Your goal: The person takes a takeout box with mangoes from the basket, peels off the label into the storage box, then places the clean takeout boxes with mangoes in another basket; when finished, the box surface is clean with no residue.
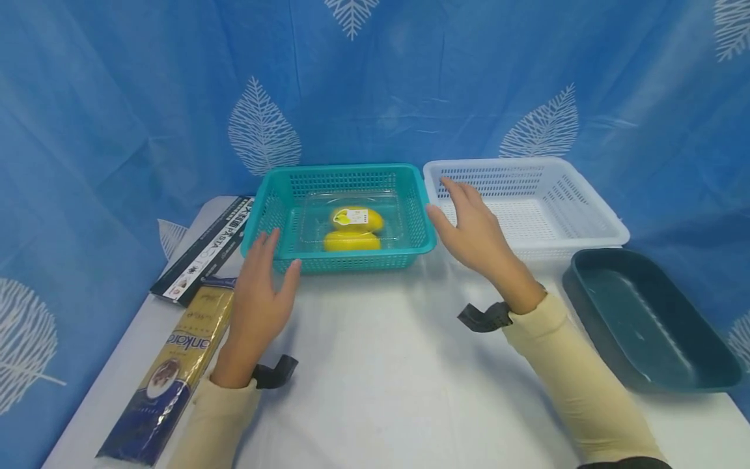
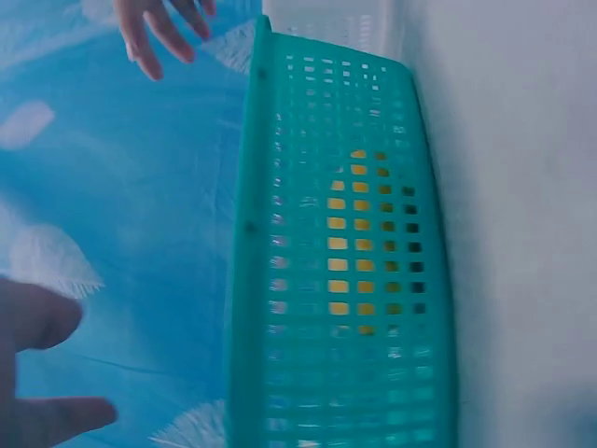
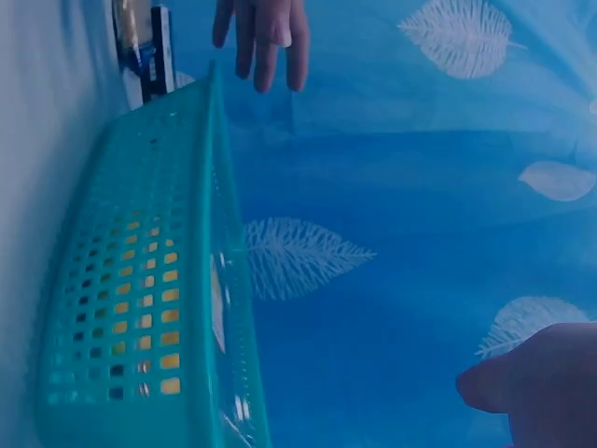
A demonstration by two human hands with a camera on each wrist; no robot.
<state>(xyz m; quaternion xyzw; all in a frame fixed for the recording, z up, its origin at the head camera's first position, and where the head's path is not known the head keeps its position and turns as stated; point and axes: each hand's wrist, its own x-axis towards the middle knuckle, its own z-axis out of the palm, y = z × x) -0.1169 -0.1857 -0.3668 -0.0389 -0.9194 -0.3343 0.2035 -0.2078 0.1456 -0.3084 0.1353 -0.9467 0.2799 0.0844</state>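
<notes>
A teal plastic basket (image 1: 331, 263) stands at the back of the table. Inside it lies a clear plastic box (image 1: 391, 225) with two yellow fruits (image 1: 352, 241), mango-like in shape, and a fruit label on top. My left hand (image 1: 262, 303) hovers near the basket's front left corner, fingers extended and holding nothing. Off the front right corner, my right hand (image 1: 473, 229) is raised with its fingers spread, also holding nothing, in front of the white basket (image 1: 527, 245). In both wrist views the teal basket's slotted wall (image 2: 345, 373) shows yellow through its holes.
Left of the basket lie a black-and-white pasta box (image 1: 205, 254) and a gold-and-blue packet (image 1: 170, 371), partly behind my left arm. A dark green tray (image 1: 650, 326) sits at the right, beside my right forearm. A blue leaf-print cloth (image 1: 398, 85) hangs behind.
</notes>
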